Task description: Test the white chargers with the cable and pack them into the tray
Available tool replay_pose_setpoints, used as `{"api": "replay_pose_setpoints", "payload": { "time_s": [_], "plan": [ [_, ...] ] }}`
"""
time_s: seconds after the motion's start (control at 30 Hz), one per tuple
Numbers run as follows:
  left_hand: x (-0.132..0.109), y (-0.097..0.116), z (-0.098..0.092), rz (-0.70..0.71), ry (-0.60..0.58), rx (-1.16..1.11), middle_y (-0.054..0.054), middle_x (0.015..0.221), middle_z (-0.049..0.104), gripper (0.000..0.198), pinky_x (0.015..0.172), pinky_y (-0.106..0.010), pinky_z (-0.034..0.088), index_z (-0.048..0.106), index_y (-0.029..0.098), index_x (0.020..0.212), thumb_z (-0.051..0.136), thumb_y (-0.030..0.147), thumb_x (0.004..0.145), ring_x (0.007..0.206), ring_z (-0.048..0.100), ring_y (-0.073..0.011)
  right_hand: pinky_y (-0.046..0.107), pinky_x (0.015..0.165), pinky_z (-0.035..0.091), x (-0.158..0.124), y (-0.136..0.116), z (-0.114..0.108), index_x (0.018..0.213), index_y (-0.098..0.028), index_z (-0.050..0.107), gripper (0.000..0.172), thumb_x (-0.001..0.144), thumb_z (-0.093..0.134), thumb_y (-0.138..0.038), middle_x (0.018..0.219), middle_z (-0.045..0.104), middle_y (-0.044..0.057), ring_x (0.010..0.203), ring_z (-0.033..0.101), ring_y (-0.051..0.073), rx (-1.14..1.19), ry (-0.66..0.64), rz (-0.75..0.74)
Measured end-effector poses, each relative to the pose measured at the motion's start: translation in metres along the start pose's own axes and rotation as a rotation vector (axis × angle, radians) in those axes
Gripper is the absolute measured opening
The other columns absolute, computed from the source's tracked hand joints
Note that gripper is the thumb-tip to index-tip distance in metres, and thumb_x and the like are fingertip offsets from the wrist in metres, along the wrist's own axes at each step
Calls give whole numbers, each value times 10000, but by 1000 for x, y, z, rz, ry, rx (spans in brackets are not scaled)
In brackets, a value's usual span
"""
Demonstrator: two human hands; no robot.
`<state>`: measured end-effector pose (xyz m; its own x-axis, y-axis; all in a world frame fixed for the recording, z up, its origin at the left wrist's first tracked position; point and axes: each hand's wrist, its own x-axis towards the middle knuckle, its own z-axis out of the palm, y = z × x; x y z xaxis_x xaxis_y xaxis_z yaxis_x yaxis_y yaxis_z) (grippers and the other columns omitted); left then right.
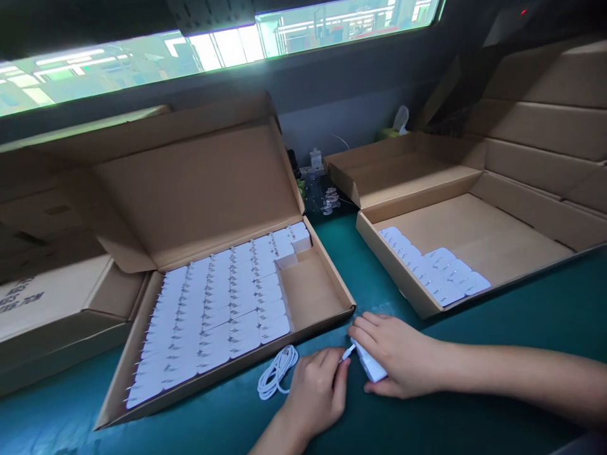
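The left hand pinches the plug and the right hand grips the white block; a crooked push might bend the plug

- Green counter is spreading under the boxes and cable, its bare top showing between them and along the front.
- Left open box is sitting flat, angled.
- Right open box is sitting apart from it.
- Coiled white cable is lying just in front of left open box.
- Printed carton is resting far left.
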<state>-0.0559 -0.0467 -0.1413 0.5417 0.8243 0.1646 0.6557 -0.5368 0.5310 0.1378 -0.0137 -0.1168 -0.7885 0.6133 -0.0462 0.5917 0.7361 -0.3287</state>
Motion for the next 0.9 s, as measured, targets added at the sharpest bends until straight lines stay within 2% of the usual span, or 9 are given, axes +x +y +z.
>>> {"api": "replay_pose_setpoints", "payload": {
  "time_s": [0.1,0.33,0.53,0.67,0.9],
  "plan": [
    [2,-1,-3,16,-18,21,-69,796,642,170,619,-302,499,530,174,937,372,166,873,702,624,-195,432,772,432,1,0,1,1036,-78,526,512,657,613,-412,960,534,144,887,477,292,1,3,-11],
    [1,-2,-2,33,22,-7,-59,751,634,152,579,-285,488,527,172,901,382,160,858,647,609,-178,427,771,428,0,1,6,1023,-78,532,481,664,588,-393,971,534,142,882,471,287,10,18,-6],
    [2,-2,0,61,-20,16,-55,767,629,161,583,-303,494,523,168,903,367,152,865,676,614,-192,420,779,417,0,2,8,1013,-82,530,461,671,559,-390,977,527,145,894,461,283,10,34,6],
    [4,-2,1,80,-8,32,-53,766,626,161,570,-306,488,518,166,916,366,145,865,666,609,-195,404,767,419,0,2,7,999,-84,531,434,674,543,-371,941,531,122,853,457,261,23,34,-9],
    [12,0,8,40,7,13,-58,715,599,178,562,-302,477,519,161,841,344,158,874,627,589,-194,391,769,410,-1,4,10,995,-78,534,422,679,540,-357,961,529,130,857,450,254,23,62,-39]
  ]
}}
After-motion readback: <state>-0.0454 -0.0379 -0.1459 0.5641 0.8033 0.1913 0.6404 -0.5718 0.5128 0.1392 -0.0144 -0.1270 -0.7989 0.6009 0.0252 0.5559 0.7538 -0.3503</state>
